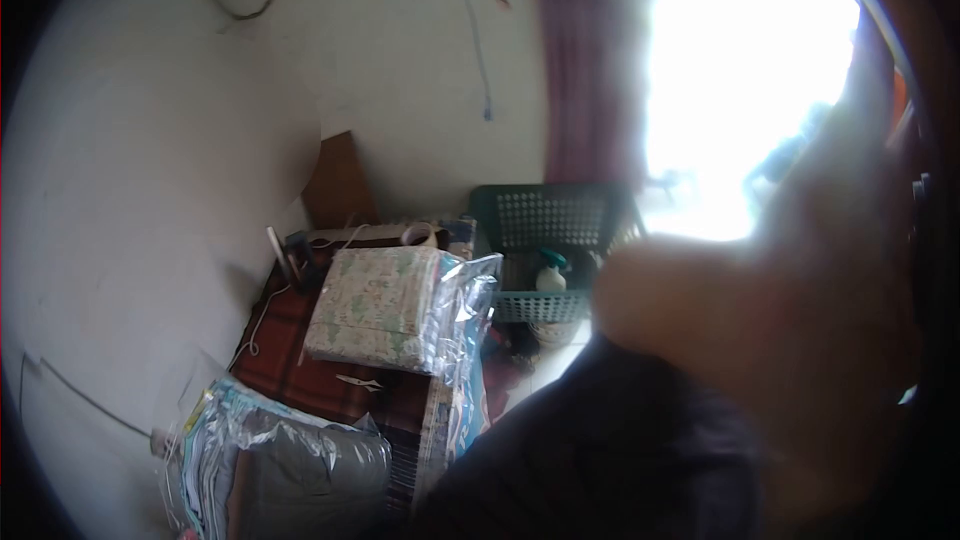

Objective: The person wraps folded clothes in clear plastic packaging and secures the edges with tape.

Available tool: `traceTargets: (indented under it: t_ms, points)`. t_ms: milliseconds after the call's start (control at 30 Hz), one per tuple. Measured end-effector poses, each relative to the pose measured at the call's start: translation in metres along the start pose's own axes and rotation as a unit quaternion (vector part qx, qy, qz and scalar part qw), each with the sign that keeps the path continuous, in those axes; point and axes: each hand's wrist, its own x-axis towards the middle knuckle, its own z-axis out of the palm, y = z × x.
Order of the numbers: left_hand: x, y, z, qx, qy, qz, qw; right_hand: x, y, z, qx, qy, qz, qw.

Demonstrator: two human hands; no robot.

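A large, blurred hand, which looks like my right hand (760,320), fills the right side very close to the camera. Its fingers are smeared, so I cannot make out whether it holds anything. Dark cloth (600,450) lies below and beside it, either a sleeve or clothing on a leg. My left hand does not show. Across from the hand, a folded floral-patterned cloth in clear plastic (375,305) rests on a red-brown checked cover (285,335). Nearer, a grey folded cloth in a clear plastic bag (310,475) lies at the lower left.
Small scissors (359,382) lie between the packages. A tape roll (420,234) sits behind the floral one. A green basket (545,205) holds a white spray bottle (550,275). Beyond are a brown board (340,180), a maroon curtain (595,60) and a bright window (740,70).
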Motion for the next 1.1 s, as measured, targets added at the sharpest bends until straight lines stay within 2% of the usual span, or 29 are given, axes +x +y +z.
traceTargets:
  t_ms: [167,267,333,367,433,500,533,567,633,667,700,733,800,833,867,900,967,1033,1067,1100]
  points:
    - [0.013,-0.059,-0.006,-0.143,-0.015,0.054,0.988,0.001,0.002,-0.001,0.077,0.047,0.034,0.995]
    - [-0.006,-0.018,0.013,-0.121,0.009,0.062,0.991,-0.008,0.011,-0.022,0.176,0.072,0.070,0.979]
    - [-0.009,0.000,0.019,-0.153,0.009,0.051,0.987,-0.023,0.022,-0.047,0.110,0.116,0.051,0.986]
    - [-0.010,0.002,0.020,-0.176,0.008,0.036,0.984,-0.030,0.023,-0.067,0.151,0.124,0.063,0.979]
    - [-0.007,0.005,0.026,-0.153,0.018,0.101,0.983,-0.041,0.026,-0.116,-0.103,0.115,0.134,0.979]
    - [-0.003,0.010,0.023,-0.103,0.014,0.115,0.988,-0.046,0.045,-0.098,-0.196,0.146,0.147,0.959]
    - [-0.004,0.016,0.021,-0.118,0.014,0.100,0.988,-0.049,0.044,-0.073,-0.165,0.193,0.133,0.958]
    - [-0.004,0.022,0.022,-0.134,0.011,0.088,0.987,-0.052,0.044,-0.052,-0.152,0.257,0.171,0.939]
    - [-0.004,0.030,0.020,-0.158,0.018,0.061,0.985,-0.064,0.047,-0.004,-0.187,0.235,0.206,0.931]
    - [-0.002,0.025,0.021,-0.160,0.029,0.075,0.984,-0.080,0.056,0.003,-0.104,0.218,0.224,0.944]
    - [-0.001,0.030,0.019,-0.170,0.046,0.031,0.984,-0.102,0.068,0.005,-0.022,0.200,0.239,0.950]
    - [0.002,0.029,0.017,-0.161,0.057,0.027,0.985,-0.123,0.072,0.016,0.007,0.134,0.291,0.947]
    - [0.007,0.030,0.012,-0.153,0.074,0.020,0.985,-0.161,0.055,0.057,0.040,-0.132,0.379,0.915]
    - [0.011,0.033,0.009,-0.131,0.073,0.018,0.989,-0.170,0.046,0.079,0.060,-0.277,0.372,0.884]
    - [0.011,0.035,0.007,-0.109,0.070,0.016,0.991,-0.170,0.040,0.106,0.080,-0.412,0.319,0.850]
    - [0.009,0.034,0.008,-0.109,0.075,0.015,0.991,-0.176,0.035,0.130,0.101,-0.466,0.218,0.851]
    - [0.008,0.031,0.009,-0.086,0.096,0.043,0.991,-0.187,0.027,0.162,0.099,-0.518,0.133,0.839]
    - [0.001,0.033,0.010,-0.085,0.115,0.080,0.986,-0.187,0.024,0.187,0.118,-0.570,0.147,0.800]
    - [-0.003,0.041,0.007,-0.078,0.109,0.062,0.989,-0.190,0.029,0.195,0.121,-0.569,0.150,0.799]
    - [-0.006,0.048,0.004,-0.071,0.101,0.043,0.991,-0.196,0.034,0.202,0.114,-0.607,0.143,0.773]
